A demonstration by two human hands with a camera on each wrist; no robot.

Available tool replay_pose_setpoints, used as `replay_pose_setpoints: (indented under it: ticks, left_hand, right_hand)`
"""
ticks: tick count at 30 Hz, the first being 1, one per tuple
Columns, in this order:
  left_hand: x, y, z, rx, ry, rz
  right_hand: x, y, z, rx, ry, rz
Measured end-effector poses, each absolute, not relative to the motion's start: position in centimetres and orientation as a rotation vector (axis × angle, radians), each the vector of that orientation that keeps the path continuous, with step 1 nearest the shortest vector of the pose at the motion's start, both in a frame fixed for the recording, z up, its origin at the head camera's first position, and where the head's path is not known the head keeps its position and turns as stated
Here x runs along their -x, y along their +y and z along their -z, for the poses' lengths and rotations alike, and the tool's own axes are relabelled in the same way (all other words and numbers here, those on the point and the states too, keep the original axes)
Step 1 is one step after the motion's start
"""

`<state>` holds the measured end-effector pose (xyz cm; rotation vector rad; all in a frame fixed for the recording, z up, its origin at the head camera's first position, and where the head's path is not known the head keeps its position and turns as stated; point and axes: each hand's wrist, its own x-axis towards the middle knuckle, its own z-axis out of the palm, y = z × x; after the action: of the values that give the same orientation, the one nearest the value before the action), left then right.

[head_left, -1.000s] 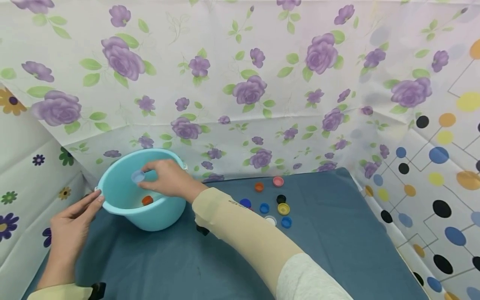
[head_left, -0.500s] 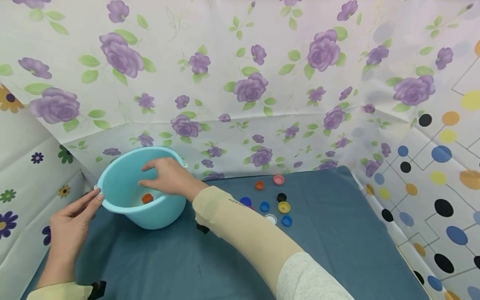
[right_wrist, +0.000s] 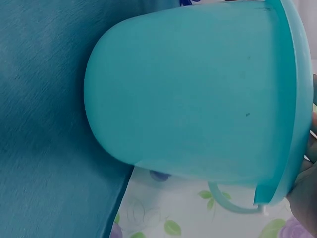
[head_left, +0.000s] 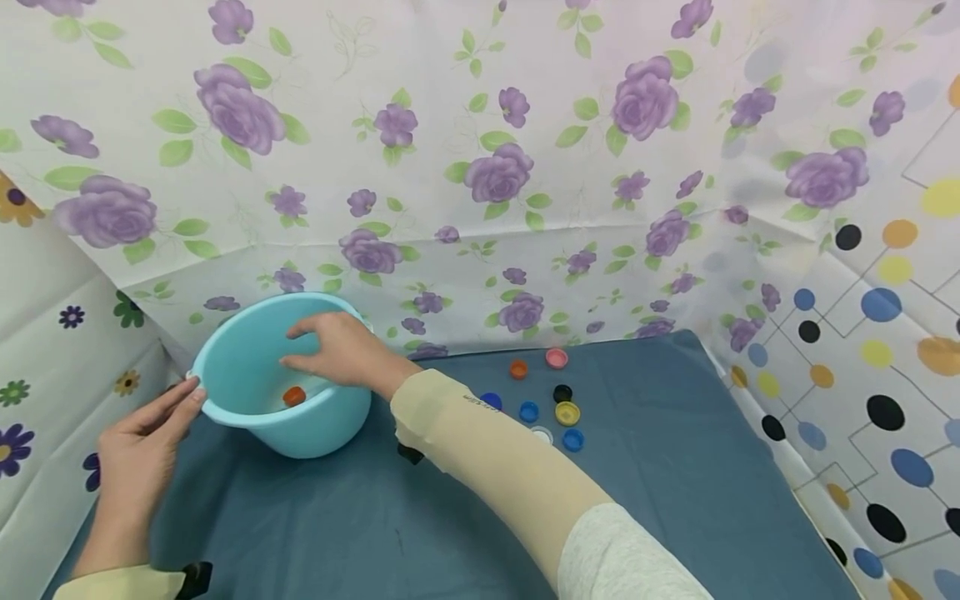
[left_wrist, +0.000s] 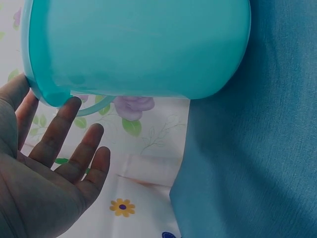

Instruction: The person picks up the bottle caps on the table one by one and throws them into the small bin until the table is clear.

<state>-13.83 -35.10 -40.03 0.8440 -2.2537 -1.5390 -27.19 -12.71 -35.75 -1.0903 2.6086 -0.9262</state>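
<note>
A light blue plastic bucket [head_left: 311, 437] stands upright at the left of the cloth. At its left rim my left hand [head_left: 141, 446] pinches the edge between thumb and forefinger; the left wrist view shows the other fingers [left_wrist: 84, 156] spread away from the wall. My right hand [head_left: 345, 354] reaches over the bucket's near right rim, thumb and forefinger parted, nothing between them. Inside, an orange bottle cap [head_left: 294, 396] lies on the bottom, and my right hand hides part of the interior. In the right wrist view the bucket wall [right_wrist: 193, 94] covers most of the picture.
Several bottle caps lie right of the bucket, among them a pink cap [head_left: 557, 358], a yellow cap [head_left: 567, 414] and a blue cap [head_left: 573, 440]. My right forearm partly covers a white cap [head_left: 542, 435]. Flowered sheeting [head_left: 420, 200] rises behind the blue cloth [head_left: 675, 467].
A second ago my right hand held a translucent pale blue bottle cap over the bucket; its fingers have let it go inside. My left hand keeps its place on the rim.
</note>
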Motion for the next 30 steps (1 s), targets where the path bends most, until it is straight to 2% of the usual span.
replay_pose_setpoints:
  ticks: [12,19,30]
  left_hand:
    - [13.7,-35.2,40.1,-0.831,-2.219,1.577]
    - [13.9,-35.1,40.1,-0.863,-2.239,1.554]
    - [13.9,-35.1,40.0,-0.889,-2.232,1.590]
  right_hand:
    - [28.1,-8.2,34.2,1.081,2.628,1.053]
    - [29.6,-3.0,34.4,1.061,2.703,1.202]
    - [31.3,6.4,36.9,0.918,2.820,1.256]
